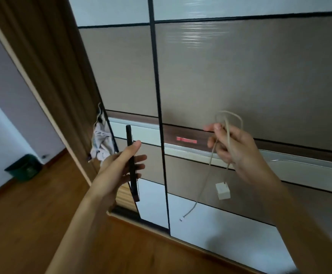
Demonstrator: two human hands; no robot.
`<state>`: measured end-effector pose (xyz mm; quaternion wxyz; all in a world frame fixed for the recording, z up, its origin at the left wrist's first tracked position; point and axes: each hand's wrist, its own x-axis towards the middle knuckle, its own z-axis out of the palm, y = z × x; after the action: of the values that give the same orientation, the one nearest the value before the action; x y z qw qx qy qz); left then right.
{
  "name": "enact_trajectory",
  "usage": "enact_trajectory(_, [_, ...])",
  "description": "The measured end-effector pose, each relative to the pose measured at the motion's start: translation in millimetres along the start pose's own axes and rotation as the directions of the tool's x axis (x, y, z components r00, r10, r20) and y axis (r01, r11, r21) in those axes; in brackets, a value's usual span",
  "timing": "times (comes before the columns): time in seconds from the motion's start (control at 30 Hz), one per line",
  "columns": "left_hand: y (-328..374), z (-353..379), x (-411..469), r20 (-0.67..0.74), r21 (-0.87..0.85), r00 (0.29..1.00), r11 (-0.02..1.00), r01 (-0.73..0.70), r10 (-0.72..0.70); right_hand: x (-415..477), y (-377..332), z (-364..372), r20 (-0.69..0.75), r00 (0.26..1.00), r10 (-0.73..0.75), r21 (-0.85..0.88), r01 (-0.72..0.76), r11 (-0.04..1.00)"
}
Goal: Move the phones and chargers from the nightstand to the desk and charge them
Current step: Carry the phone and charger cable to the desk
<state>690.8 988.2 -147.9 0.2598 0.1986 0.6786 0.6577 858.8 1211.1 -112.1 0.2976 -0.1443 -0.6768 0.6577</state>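
Observation:
My left hand [121,165] grips a dark phone [132,155] edge-on and upright, fingers wrapped round its middle. My right hand [238,151] is raised to the right of it and holds a looped beige charger cable [228,123]. From the cable a white cube plug [222,190] dangles below the hand, and the loose connector end [182,218] hangs lower still. Both hands are in the air in front of a wardrobe. No nightstand or desk is in view.
A tall sliding-door wardrobe [240,76] with brown and white panels fills the view ahead. Pale cloth [101,141] pokes out at its left door edge. A wooden floor [32,214] runs to the left, with a dark green bin [24,168] by the wall.

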Motion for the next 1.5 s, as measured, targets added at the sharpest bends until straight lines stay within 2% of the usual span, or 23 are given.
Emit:
enact_trajectory(0.17, [7.0,-56.7,26.0,-0.167,-0.012,0.986,1.000,0.007,-0.008,64.6,18.7,56.3,0.172,0.984,0.033,0.058,-0.043,0.997])
enact_trajectory(0.33, [23.4,-103.1,51.0,-0.342,-0.024,0.940,1.000,-0.010,0.001,128.5,31.8,115.9,0.364,0.929,0.064,0.146,-0.125,0.981])
enact_trajectory(0.53, [41.1,-155.5,55.5,-0.521,-0.012,0.854,1.000,-0.013,0.004,186.1,38.1,197.3,0.583,0.812,0.005,0.219,-0.163,0.962])
enact_trajectory(0.7, [45.2,-207.2,43.8,-0.667,-0.031,0.745,0.999,-0.014,-0.010,217.8,44.1,273.7,0.720,0.694,-0.022,0.235,-0.213,0.948])
enact_trajectory(0.9, [38.2,-289.0,28.6,-0.767,-0.072,0.640,0.997,-0.030,-0.036,237.4,56.0,381.3,0.778,0.627,-0.047,0.232,-0.216,0.949])
enact_trajectory(1.2, [43.5,-449.4,-5.7,-0.850,-0.070,0.527,0.996,-0.061,-0.027,241.6,56.5,566.3,0.840,0.528,-0.125,0.250,-0.171,0.953])
enact_trajectory(1.5, [58.8,-600.1,-36.7,-0.886,-0.036,0.464,0.997,-0.074,0.003,230.7,43.7,737.3,0.844,0.511,-0.164,0.281,-0.161,0.946])
